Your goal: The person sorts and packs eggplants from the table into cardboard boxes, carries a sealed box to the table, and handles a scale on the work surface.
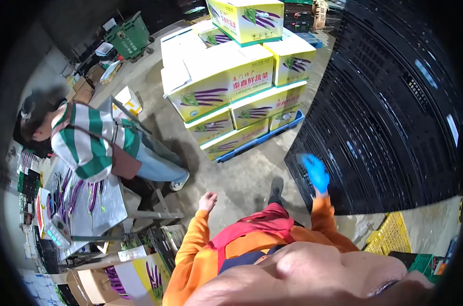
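My left hand (208,201), bare below an orange sleeve, hangs over the concrete floor with its fingers curled in. No object shows in it. My right hand (315,173) wears a blue glove and is held beside the tall stack of black plastic crates (374,137). Its fingers look stretched out and hold nothing visible; whether they touch the crates I cannot tell. In front of me stand yellow and white vegetable cartons (252,76) with eggplants printed on them, stacked on a blue pallet (262,136).
At left, a person (99,143) in a green and white striped top bends by a metal table (106,211) bearing eggplants (76,194) and a scale (57,232). A green wheeled bin (128,38) stands behind. A yellow crate (392,235) lies at lower right.
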Motion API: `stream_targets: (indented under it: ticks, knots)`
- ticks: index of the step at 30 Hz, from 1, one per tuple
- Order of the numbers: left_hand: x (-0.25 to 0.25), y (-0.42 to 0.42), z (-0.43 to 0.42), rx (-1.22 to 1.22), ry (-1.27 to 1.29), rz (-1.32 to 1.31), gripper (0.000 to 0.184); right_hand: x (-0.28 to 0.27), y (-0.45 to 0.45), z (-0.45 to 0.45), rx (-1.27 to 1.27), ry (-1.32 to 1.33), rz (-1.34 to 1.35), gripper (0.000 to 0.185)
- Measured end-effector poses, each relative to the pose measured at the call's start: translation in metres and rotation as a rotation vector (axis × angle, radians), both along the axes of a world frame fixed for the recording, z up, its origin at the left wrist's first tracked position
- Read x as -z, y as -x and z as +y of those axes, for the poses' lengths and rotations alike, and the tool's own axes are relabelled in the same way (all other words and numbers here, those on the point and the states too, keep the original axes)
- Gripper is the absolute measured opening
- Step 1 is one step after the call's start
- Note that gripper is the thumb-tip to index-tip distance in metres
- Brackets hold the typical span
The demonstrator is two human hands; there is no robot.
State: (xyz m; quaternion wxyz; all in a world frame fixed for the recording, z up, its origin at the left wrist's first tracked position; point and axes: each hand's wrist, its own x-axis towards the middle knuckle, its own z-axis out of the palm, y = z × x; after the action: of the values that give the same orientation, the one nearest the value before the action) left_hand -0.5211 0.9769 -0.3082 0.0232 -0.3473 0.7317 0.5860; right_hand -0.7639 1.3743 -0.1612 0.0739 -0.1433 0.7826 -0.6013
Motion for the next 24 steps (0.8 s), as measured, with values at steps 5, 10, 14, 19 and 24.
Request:
stream_targets:
  ticks: [5,10,14,19,24]
  knots:
    - [-0.064,0.18,0.039,0.074,-0.06,0.346,0.019,-0.082,0.201,-0.102,-0.042,0.469,-0.025,0.03]
    - [-0.139,0.29,0.045,0.073,0.176,0.381,0.018,-0.146,0.412,-0.179,0.023,0.755,-0.152,0.035]
    - [-0.188,0.348,0.031,0.013,0.121,0.49,0.018,-0.178,0.517,-0.224,0.228,0.876,-0.054,0.03]
    - [-0.241,0.428,-0.008,-0.073,0.011,0.642,0.019,-0.186,0.626,-0.243,0.433,0.808,0.161,0.034]
    - [-0.295,0.519,-0.041,0.076,0.173,0.76,0.022,-0.187,0.665,-0.22,0.301,0.747,0.024,0.037]
